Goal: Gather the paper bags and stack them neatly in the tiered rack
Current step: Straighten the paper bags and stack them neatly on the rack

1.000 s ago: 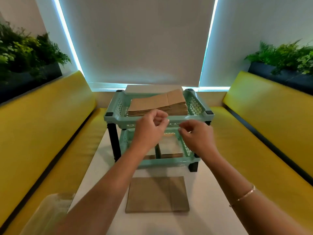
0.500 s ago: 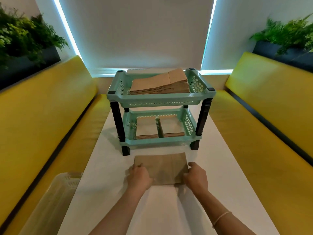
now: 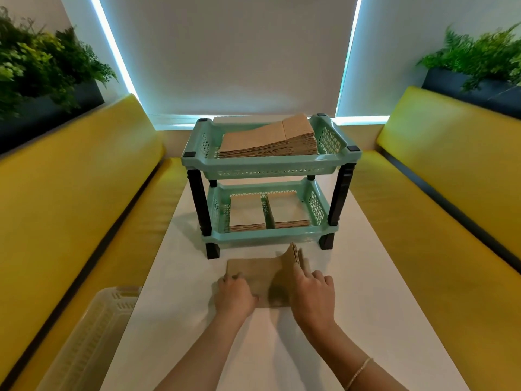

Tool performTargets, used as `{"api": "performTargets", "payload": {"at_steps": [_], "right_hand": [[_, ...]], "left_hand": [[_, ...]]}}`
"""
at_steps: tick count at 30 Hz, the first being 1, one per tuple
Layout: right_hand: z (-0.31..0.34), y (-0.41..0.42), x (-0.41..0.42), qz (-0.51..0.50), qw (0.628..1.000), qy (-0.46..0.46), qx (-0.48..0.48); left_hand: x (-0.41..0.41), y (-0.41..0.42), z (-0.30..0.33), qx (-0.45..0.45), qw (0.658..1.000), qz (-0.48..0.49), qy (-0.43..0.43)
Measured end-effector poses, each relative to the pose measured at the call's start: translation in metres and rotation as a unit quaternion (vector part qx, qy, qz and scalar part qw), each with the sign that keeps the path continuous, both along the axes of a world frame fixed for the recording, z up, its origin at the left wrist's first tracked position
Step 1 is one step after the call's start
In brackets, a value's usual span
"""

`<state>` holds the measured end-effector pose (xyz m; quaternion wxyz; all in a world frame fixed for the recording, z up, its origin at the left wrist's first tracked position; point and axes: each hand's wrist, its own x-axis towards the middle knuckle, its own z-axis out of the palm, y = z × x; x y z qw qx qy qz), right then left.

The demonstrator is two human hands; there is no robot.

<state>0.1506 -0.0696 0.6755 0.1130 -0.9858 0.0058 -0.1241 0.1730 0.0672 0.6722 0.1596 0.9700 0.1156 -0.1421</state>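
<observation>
A small pile of brown paper bags (image 3: 255, 270) lies on the white table just in front of the mint two-tier rack (image 3: 270, 162). My left hand (image 3: 235, 296) presses on the pile's left near corner. My right hand (image 3: 311, 292) grips the pile's right end and lifts it, so that edge stands up off the table. The rack's top tray holds a thick stack of bags (image 3: 270, 141). Its lower tray holds two low stacks (image 3: 270, 213) side by side.
The narrow white table (image 3: 352, 277) runs between two yellow benches (image 3: 70, 193). A clear plastic crate (image 3: 90, 337) sits on the left bench near me. Planters with green plants stand behind both bench backs.
My hands dropped from the rack's top tray to the pile on the table. Since half a second ago the right hand has raised the pile's right end.
</observation>
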Motion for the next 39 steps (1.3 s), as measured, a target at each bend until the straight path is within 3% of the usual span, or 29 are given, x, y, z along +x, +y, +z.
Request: {"api": "performTargets", "payload": {"at_steps": [4,6,8,10,12,16,18,20,21,26,33,35,39], "right_hand": [[-0.008,-0.003,0.000,0.018,0.999,-0.021,-0.023],[-0.003,-0.003,-0.001,0.024,0.999,-0.010,0.020],[0.009,-0.004,0.000,0.024,0.984,0.054,0.169],[0.017,-0.008,0.006,-0.023,0.934,0.122,0.334],[0.021,-0.015,0.014,-0.066,0.882,0.197,0.423],[0.022,-0.038,0.016,-0.098,0.802,0.253,0.533],[0.022,-0.053,0.006,-0.085,0.785,0.241,0.565],[0.018,-0.066,-0.010,-0.049,0.781,0.232,0.577],[0.014,-0.071,-0.018,-0.035,0.784,0.225,0.577],[-0.013,-0.072,-0.043,-0.037,0.800,0.189,0.568],[0.010,-0.069,-0.040,-0.006,0.793,0.115,0.598],[0.010,-0.069,-0.041,0.000,0.798,0.113,0.592],[0.002,-0.069,-0.046,-0.030,0.799,0.106,0.590]], "left_hand": [[0.000,0.001,-0.001,0.004,1.000,-0.009,-0.005],[0.000,0.001,-0.002,0.006,1.000,-0.008,-0.006],[0.001,0.001,-0.002,0.005,1.000,-0.006,-0.007],[0.002,0.000,-0.002,-0.001,1.000,0.000,-0.012],[0.001,0.001,-0.003,-0.020,0.999,0.025,-0.020],[0.000,0.007,-0.005,-0.170,0.975,0.117,-0.085],[-0.004,0.014,-0.003,-0.335,0.920,0.151,-0.139],[-0.015,0.022,-0.002,-0.483,0.846,0.154,-0.167],[-0.021,0.026,-0.003,-0.519,0.825,0.141,-0.174],[-0.048,0.018,-0.023,-0.566,0.805,0.112,-0.135],[-0.049,0.014,-0.010,-0.603,0.776,0.110,-0.150],[-0.049,0.018,-0.010,-0.591,0.788,0.098,-0.142],[-0.058,0.024,-0.032,-0.481,0.868,0.092,-0.087]]}}
